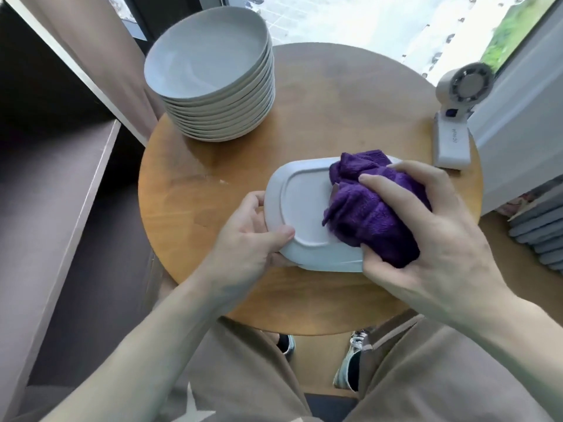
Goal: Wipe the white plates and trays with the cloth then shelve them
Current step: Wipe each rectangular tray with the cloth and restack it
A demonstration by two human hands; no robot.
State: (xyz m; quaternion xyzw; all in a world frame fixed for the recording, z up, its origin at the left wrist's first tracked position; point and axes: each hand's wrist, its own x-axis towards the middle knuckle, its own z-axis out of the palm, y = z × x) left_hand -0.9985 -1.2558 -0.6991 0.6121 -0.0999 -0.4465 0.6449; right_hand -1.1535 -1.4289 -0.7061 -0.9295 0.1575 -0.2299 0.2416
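Round wooden table (335, 102). Tall stack of white ceramic plates (210, 71) at far left, unshelved, wiped or not unclear. White oblong ceramic tray (301, 205) over table centre, mid-wipe. Bunched purple cloth (374, 214) pressed onto tray. Right grip (432, 233) clamped round cloth; left grip (243, 239) clamped on tray's edge.

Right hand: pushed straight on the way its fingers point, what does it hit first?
The right hand, gripping the cloth on the tray, points forward and left. Beyond the tray's rim lies bare table, then most likely the stack of plates; depth is unclear.
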